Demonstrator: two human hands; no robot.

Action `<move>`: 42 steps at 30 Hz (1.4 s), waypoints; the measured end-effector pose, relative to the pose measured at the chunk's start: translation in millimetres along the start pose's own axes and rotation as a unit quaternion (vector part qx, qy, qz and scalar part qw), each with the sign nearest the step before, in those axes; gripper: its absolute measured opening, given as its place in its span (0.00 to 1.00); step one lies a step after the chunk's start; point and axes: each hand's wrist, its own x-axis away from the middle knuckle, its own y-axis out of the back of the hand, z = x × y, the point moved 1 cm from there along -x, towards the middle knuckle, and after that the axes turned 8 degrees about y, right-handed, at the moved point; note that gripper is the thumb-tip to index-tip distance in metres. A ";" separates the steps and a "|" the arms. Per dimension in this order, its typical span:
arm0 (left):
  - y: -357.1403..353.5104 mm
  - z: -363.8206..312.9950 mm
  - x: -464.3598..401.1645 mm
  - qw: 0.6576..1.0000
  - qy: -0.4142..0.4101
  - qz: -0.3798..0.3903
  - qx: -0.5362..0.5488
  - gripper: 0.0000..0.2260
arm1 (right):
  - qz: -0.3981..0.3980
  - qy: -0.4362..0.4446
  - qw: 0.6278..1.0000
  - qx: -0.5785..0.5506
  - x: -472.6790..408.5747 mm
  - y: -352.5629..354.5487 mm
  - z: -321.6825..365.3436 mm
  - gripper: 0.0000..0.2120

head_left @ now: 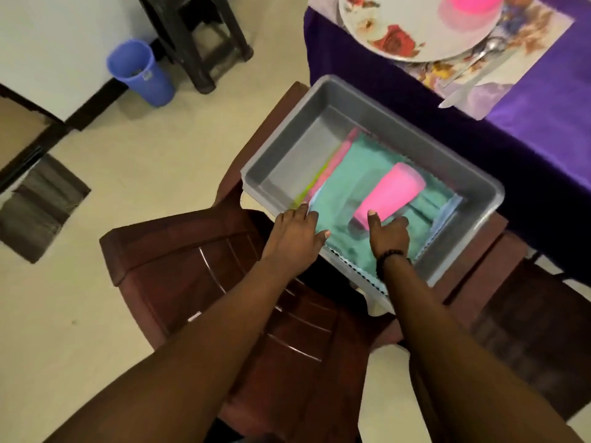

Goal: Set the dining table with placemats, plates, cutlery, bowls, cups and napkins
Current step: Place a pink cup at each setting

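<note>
A grey plastic tub (pixel 289 148) stands on the seat of a brown chair (pixel 204 270). Inside it lie folded cloth napkins: a teal one (pixel 345 174) on top, with pink and green edges (pixel 332 158) showing beneath. A pink cup (pixel 395 190) lies on its side on the teal napkin. My right hand (pixel 388 233) grips the cup's near end, thumb on top. My left hand (pixel 295 233) rests with its fingers flat on the teal napkin at the tub's near left corner. On the purple-clothed table (pixel 543 129), a floral placemat (pixel 537 30) carries a rose-patterned plate (pixel 393 30), a pink bowl (pixel 473 4), a spoon (pixel 483 52) and a knife (pixel 460 94).
A blue plastic bin (pixel 139 71) stands on the cream floor by the wall, next to a dark stool (pixel 204 43). A second brown chair (pixel 527 330) sits at the right beside the table. A dark floor mat (pixel 41 206) lies at the left.
</note>
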 end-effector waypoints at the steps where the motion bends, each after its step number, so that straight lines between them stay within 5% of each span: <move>1: -3.4 0.6 -1.9 1.000 0.007 0.006 0.004 0.24 | 0.001 -0.013 1.000 -0.014 -9.5 -4.3 0.2 0.33; 9: -14.6 11.8 -8.9 0.999 0.030 0.015 0.022 0.24 | -0.014 -0.101 0.994 -0.033 -54.5 -18.8 3.2 0.42; 15: -19.3 22.3 -10.0 0.998 0.036 0.030 0.032 0.25 | -0.046 -0.074 0.992 -0.094 -60.0 -23.4 1.1 0.37; 22: -0.4 21.8 -18.0 0.978 0.060 0.009 0.200 0.22 | -0.034 0.096 0.990 -0.096 -11.8 -23.2 8.9 0.30; 26: 24.4 21.1 -24.0 0.960 0.058 0.006 0.274 0.29 | -0.004 0.184 0.978 -0.097 37.3 -30.7 39.0 0.29; 31: 67.9 47.3 -19.3 0.895 0.050 0.014 0.443 0.45 | 0.021 0.249 0.962 -0.111 105.9 -45.3 90.6 0.28; 35: 111.0 97.0 3.4 0.823 0.009 -0.041 0.567 0.45 | 0.011 0.307 0.946 -0.100 162.1 -67.0 133.2 0.31; 42: 176.2 213.8 51.3 0.765 -0.048 -0.073 0.639 0.40 | 0.050 0.361 0.918 -0.159 265.5 -152.1 203.5 0.27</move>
